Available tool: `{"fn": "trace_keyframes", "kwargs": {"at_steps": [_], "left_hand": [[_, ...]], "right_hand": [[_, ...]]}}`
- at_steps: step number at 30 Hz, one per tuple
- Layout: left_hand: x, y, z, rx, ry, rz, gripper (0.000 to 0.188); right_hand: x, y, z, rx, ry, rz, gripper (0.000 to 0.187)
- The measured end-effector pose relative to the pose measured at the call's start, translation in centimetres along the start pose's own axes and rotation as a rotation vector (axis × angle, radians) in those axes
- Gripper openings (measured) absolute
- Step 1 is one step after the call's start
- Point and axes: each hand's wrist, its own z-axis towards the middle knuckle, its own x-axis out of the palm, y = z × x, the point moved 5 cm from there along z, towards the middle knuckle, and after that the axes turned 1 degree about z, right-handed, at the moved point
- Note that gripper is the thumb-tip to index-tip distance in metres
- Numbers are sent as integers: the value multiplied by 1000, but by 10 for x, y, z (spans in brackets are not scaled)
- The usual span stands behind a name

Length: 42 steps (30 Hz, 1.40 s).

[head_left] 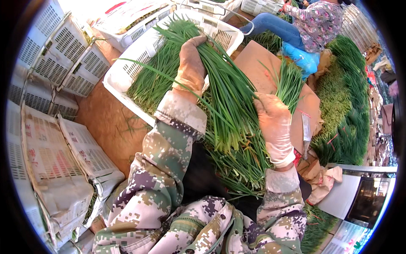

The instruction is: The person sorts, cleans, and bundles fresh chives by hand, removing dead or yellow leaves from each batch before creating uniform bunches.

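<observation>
My left hand point(192, 63), in a soiled pale glove, is closed round a long bunch of green chives point(226, 93). The bunch slants down to the right, its pale cut ends hanging over more chives point(241, 169) by my lap. My right hand point(274, 122), gloved too, has its fingers curled in a pinch at the bunch's right edge; its fingertips are partly hidden. A smaller bunch of chives point(289, 86) lies just beyond that hand on a brown board point(262, 63). Under my left hand stands a white plastic basket point(114, 78) with chives inside.
White slatted crates point(55, 165) are stacked along the left. A metal blade-like tool point(305, 129) lies on the board. At the upper right sits another person point(317, 25) beside a blue bag point(301, 59). A long heap of chives point(349, 110) lines the right, above a dark-screened device point(372, 199).
</observation>
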Motion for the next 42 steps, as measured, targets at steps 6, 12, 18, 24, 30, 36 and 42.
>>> {"fn": "trace_keyframes", "kwargs": {"at_steps": [6,12,18,24,30,36,42], "left_hand": [[-4,-7,3,-34,-12,-62,13],[-10,-11,17,1,-36,-192,10],[-17,-10,13,10,-14,-160,10],[-16,-2,19,-28,-33,-168,11],[-8,2,11,-73,-22,-159,11],[-6,3,6,-84,-57,-115,13],[-5,5,7,-126,-10,-110,13]], "right_hand": [[-45,-28,-34,233,-13,63,17],[-38,-57,-201,32,875,-352,17],[-24,-3,-161,33,909,-233,22],[3,11,-45,-51,26,-31,23],[33,-2,-28,-32,-39,-154,38],[36,-13,-21,47,-133,-109,34],[34,-15,-16,59,-99,-129,27]]}}
